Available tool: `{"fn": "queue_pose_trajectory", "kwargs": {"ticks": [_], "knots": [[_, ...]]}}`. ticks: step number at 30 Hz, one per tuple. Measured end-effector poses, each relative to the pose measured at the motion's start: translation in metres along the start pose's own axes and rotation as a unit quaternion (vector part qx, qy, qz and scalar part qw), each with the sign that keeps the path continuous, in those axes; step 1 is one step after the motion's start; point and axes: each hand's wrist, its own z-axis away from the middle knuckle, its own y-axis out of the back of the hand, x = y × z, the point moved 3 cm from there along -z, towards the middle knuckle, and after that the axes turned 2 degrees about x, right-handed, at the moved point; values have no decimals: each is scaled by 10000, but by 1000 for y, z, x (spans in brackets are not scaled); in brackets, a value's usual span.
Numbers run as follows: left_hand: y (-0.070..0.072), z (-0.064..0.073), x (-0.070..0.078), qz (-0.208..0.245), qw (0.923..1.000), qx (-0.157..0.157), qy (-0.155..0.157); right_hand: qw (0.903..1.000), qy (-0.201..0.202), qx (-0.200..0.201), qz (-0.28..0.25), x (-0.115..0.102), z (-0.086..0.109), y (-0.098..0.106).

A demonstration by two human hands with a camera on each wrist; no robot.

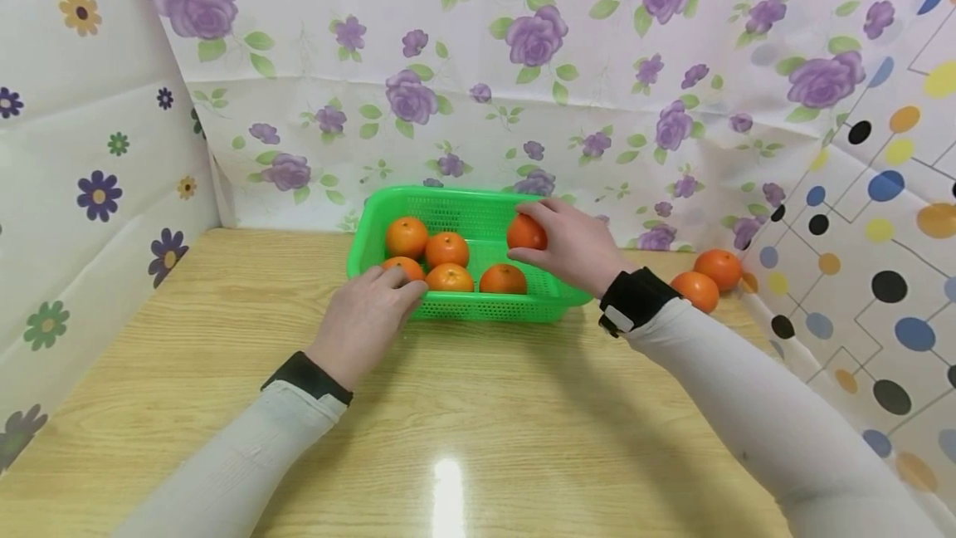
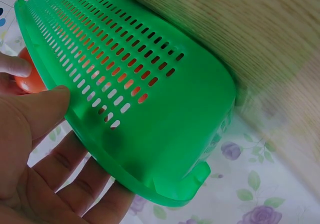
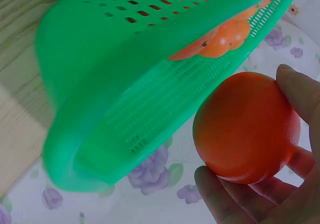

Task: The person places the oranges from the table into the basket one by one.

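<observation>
In the head view a green plastic basket with perforated sides stands near the back of the table. My left hand grips its near rim at the left end; in the left wrist view the thumb lies along the rim with the fingers reaching over the other side. An orange is held between the thumb and fingers of my right hand, over the right end of the basket. Several more oranges sit inside, mostly toward the left and front.
Two oranges lie on the wooden table to the right of the basket, close to my right wrist. Flower-patterned cloth hangs behind, and a dotted cloth stands along the right side.
</observation>
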Motion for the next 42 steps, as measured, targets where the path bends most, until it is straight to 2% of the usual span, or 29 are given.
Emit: {"fn": "queue_pose_trajectory", "kwargs": {"ticks": [19, 32, 42], "knots": [[1, -1, -1, -22, 10000, -8, -15, 9992, -163, -314, 192, -20, -37, -15], [2, 0, -2, -25, 10000, -17, -5, 9977, -246, -502, 394, -22, -55, -28], [2, -1, -2, -44, 10000, -38, 0, 9955, -240, -753, 518, -26, -61, -40]]}}
